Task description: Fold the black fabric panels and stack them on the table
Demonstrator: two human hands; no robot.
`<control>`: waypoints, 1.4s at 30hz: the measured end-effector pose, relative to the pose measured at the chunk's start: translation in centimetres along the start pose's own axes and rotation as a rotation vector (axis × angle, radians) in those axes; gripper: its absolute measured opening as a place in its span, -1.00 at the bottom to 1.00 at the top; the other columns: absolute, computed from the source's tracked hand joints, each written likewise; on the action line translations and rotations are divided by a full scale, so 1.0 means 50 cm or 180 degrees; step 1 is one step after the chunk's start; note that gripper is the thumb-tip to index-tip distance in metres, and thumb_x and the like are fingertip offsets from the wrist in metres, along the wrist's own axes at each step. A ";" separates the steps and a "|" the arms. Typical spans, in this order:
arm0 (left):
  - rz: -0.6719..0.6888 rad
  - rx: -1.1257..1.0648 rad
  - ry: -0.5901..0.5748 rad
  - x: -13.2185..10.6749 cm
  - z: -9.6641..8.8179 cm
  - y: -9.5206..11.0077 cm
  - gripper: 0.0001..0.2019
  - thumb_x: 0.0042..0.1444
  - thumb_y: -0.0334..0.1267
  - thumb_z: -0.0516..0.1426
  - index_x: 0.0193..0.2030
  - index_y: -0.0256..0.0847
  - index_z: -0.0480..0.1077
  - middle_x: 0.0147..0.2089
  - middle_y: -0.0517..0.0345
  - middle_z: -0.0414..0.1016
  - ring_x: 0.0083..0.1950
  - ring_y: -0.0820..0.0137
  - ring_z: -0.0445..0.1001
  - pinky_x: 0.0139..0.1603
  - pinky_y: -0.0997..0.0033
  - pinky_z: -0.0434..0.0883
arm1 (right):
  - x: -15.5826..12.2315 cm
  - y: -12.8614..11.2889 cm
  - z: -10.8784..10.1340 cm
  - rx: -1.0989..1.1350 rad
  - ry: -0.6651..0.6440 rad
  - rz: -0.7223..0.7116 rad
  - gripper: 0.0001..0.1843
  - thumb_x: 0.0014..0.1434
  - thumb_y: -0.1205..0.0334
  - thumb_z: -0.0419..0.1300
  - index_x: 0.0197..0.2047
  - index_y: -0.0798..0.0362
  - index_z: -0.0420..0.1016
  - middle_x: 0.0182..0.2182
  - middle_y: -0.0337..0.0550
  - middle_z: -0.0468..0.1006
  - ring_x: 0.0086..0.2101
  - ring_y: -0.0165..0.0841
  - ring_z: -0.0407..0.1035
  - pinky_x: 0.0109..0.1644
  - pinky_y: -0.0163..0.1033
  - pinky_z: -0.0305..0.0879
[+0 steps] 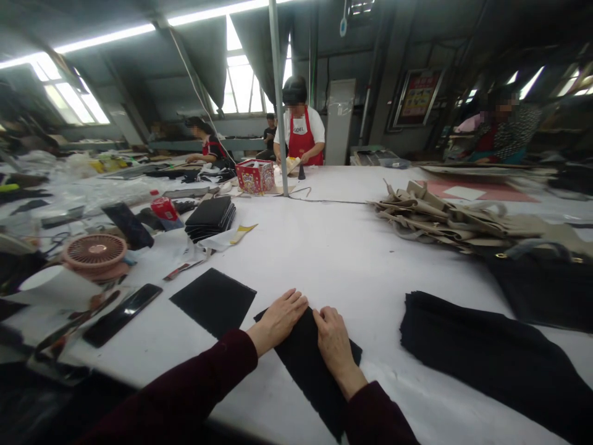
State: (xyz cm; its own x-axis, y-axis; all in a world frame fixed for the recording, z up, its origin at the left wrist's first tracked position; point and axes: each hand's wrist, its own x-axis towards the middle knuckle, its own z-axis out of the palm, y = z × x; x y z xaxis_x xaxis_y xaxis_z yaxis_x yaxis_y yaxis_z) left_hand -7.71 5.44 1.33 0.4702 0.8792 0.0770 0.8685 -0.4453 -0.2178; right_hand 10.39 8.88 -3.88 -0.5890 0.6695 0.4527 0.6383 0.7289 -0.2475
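A black fabric piece (308, 364) lies on the white table in front of me, with both my hands at its far part. My left hand (280, 318) rests on its upper left corner, fingers stretched out and lying flat. My right hand (334, 343) is closed at the far edge, its fingers curled and pinching the cloth. To the left lies a flat black square panel (214, 301) of similar material. A longer stack of black fabric (486, 358) sits to the right, apart from my hands.
A phone (123, 314), a pink fan (96, 253) and black stacked panels (210, 217) are at the left. Beige pieces (445, 213) and a black bag (546, 284) are at the right. Beyond a grey pole (278, 93), a person in a red apron (301, 139) works behind a red box (254, 177).
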 end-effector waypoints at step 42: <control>0.0031 -0.0150 0.0083 -0.001 0.005 0.049 -0.50 0.21 -0.43 0.02 0.30 -0.22 0.15 0.00 0.00 0.41 0.06 0.25 0.37 0.30 0.18 0.10 | -0.066 0.031 -0.029 -0.0012 0.0020 -0.0093 -0.68 0.31 0.45 -0.02 0.03 0.09 0.44 -0.28 -0.09 0.37 -0.22 -0.25 0.22 -0.15 -0.17 0.17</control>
State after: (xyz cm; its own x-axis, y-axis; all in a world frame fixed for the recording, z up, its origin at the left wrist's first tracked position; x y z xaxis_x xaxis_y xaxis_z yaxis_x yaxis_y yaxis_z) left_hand -5.66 4.34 0.55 0.4821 0.8703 0.1005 0.8699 -0.4620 -0.1727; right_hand 14.05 7.60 -4.54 -0.6045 0.6469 0.4649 0.6226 0.7477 -0.2309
